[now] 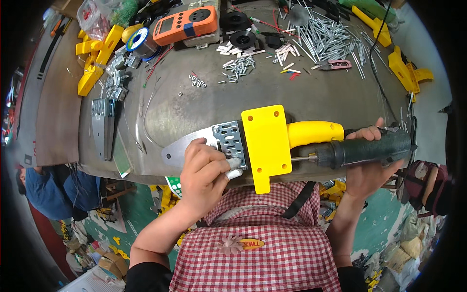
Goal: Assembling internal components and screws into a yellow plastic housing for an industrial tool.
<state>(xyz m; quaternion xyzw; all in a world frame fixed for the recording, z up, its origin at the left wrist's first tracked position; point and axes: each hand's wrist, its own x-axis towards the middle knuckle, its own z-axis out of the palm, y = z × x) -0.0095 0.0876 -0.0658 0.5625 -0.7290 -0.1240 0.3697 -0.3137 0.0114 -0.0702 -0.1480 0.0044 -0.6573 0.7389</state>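
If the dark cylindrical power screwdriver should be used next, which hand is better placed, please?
Probably the right hand: it holds the dark screwdriver, its metal shaft pointing toward the yellow plastic housing. The left hand is occupied, holding the perforated silvery metal bracket.

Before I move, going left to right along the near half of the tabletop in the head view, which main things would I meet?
Loose grey metal piece, left grip, broad yellow plate, dark power driver.
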